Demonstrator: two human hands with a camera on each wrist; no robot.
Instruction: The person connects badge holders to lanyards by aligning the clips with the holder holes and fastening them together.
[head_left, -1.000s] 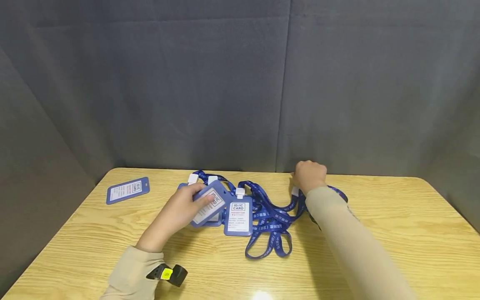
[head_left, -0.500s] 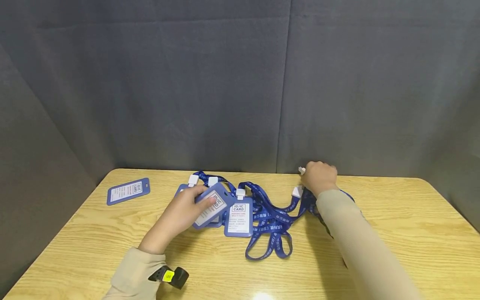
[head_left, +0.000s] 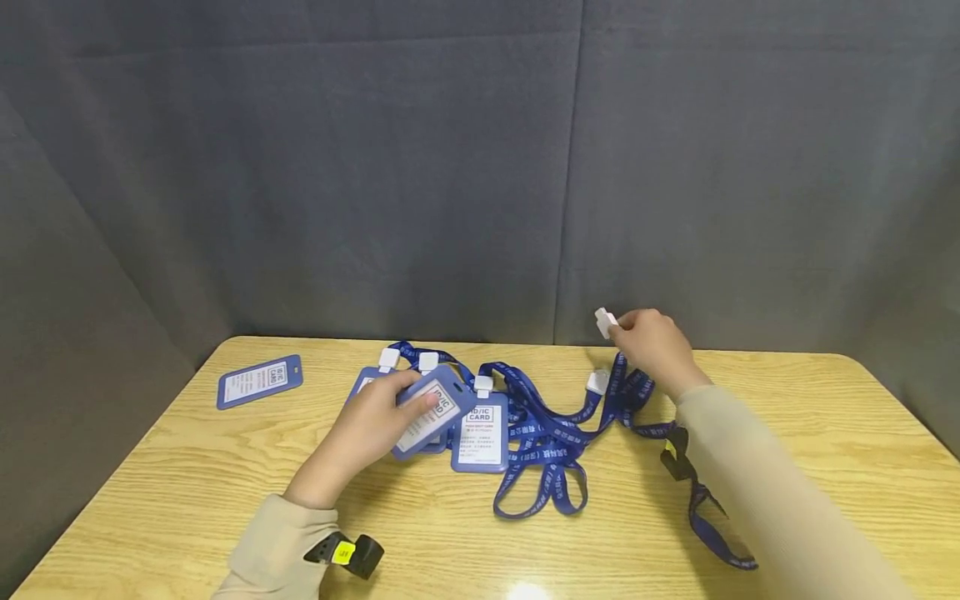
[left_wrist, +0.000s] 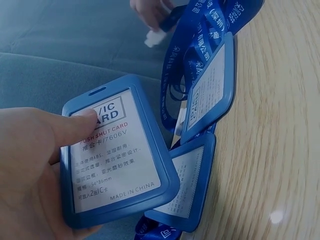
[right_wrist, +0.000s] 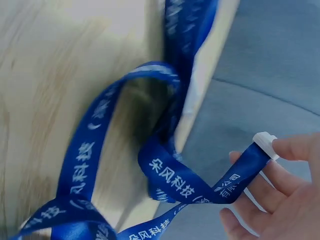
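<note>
One blue ID card holder point(head_left: 435, 421) is being pinched by the left-hand grip point(head_left: 377, 417), below centre; a white lanyard clip point(head_left: 606, 323), by the right-hand grip point(head_left: 656, 346), right of centre. Snagging in the lanyard tangle point(head_left: 551, 454) is probably being risked by the clip's looped ribbon point(right_wrist: 245, 175).

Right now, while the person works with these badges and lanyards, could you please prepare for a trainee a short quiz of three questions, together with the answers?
1. What does the right hand pinch between thumb and fingers?
2. True or false: the left hand is holding nothing.
3. Where does the lone card holder lie?
a) under the right hand
b) towards the left end of the table
c) on top of the lanyards

Key:
1. The white clip at the end of a blue lanyard.
2. False; it grips a blue card holder.
3. b
</note>
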